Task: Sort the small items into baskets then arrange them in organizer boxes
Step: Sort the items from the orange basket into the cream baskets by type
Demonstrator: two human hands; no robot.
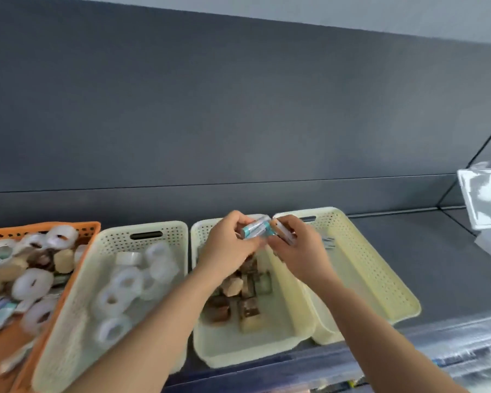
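My left hand (228,245) grips a small teal-and-white packet (255,227) above the middle cream basket (238,347). That basket holds several brown and tan blocks (243,296). My right hand (301,251) pinches a small brownish item (281,228) right beside the packet. To the right stands a pale yellow basket (380,279); what lies in it is blurred. The left cream basket (77,302) holds several clear tape rolls (125,282). An orange basket (77,231) at far left holds a mixed heap of tape rolls, blocks and packets.
A dark grey back panel (238,109) rises behind the baskets. Clear plastic organizer boxes stand at the right edge (485,197) and along the lower right (465,347). Bare grey shelf (425,251) lies right of the yellow basket.
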